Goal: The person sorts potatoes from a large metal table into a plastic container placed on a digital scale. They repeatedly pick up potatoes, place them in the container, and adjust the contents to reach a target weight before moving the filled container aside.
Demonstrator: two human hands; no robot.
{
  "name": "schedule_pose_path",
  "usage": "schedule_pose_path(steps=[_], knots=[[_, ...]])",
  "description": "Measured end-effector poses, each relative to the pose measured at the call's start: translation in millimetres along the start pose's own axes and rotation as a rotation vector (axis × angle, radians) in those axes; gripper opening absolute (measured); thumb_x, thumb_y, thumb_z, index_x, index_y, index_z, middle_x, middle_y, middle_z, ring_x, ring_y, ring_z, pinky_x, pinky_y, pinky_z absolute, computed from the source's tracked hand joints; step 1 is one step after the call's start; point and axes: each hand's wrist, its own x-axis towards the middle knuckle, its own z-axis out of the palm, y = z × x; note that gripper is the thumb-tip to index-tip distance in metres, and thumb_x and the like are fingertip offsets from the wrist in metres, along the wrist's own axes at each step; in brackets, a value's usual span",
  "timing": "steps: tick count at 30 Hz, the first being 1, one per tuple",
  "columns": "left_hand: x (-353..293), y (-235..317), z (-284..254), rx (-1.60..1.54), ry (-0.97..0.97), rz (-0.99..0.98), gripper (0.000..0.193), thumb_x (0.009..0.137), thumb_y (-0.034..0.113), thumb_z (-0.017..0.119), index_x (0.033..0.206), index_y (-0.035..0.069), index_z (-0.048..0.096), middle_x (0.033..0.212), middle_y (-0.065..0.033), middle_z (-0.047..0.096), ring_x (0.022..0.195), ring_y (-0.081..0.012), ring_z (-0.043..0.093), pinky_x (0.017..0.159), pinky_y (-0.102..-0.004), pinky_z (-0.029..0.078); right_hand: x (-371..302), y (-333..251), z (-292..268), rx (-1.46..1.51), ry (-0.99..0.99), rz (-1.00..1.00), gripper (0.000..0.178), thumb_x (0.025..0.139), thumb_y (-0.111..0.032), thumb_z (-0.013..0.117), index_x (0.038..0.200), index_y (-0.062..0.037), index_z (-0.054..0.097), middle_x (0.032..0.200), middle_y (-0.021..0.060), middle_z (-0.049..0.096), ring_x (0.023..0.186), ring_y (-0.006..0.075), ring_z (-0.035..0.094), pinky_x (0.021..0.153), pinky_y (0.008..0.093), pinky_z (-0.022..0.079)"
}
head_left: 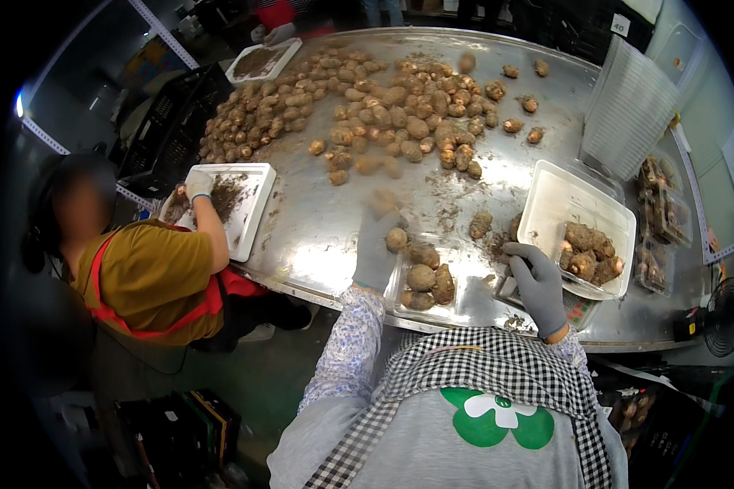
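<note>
At the near edge of a metal table [302,216], a worker in a checked apron fills clear trays with brown, taro-like tubers, as far as the scene lets one judge. A shallow clear tray [455,254] sits just in front, several tubers [422,278] inside and bare room at its right. The gloved left hand [375,254] is at the tray's left rim, blurred, a tuber [395,239] beside its thumb and another smeared beyond its fingertips; whether it grips either cannot be told. The gloved right hand [538,285] is half curled, its fingertips near loose soil; whether it pinches anything cannot be told.

Beside it, a keypad device [577,310], probably a scale, shows partly under a white tray [546,200] that holds a second clear container of tubers. The step appears to be picking and placing; the next move calls for a tuber sized to the remaining room, set down without crowding the others.

At left, a co-worker's gloved hand [197,183] works over a soil-strewn white tray. Farther off, the main heap of tubers [408,110] spreads across the table, with stacked clear trays [628,106] at far right.
</note>
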Motion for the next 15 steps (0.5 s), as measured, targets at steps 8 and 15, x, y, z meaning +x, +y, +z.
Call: schedule_pose_path(steps=[8,15], knots=[[6,-19,-42,-0.489,0.397,-0.543,0.057,0.090,0.007,0.063,0.143,0.003,0.043,0.110,-0.0085,0.058,0.088,-0.0143,0.060,0.069,-0.0290,0.057,-8,14,-4,0.039,0.028,0.075,0.024,0.095,-0.006,0.058,0.115,0.0036,0.068,0.100,0.0118,0.073,0.091,0.0149,0.069,0.081,0.0272,0.054],[1,-57,-79,-0.490,0.593,-0.550,0.045,0.090,0.008,0.066,0.132,0.003,0.052,0.100,-0.0050,0.058,0.081,-0.0148,0.059,0.067,-0.0272,0.053,-12,11,-6,0.045,0.010,0.095,0.023,0.096,-0.006,0.057,0.114,0.0037,0.068,0.098,0.0113,0.072,0.086,0.0127,0.068,0.076,0.0268,0.055]])
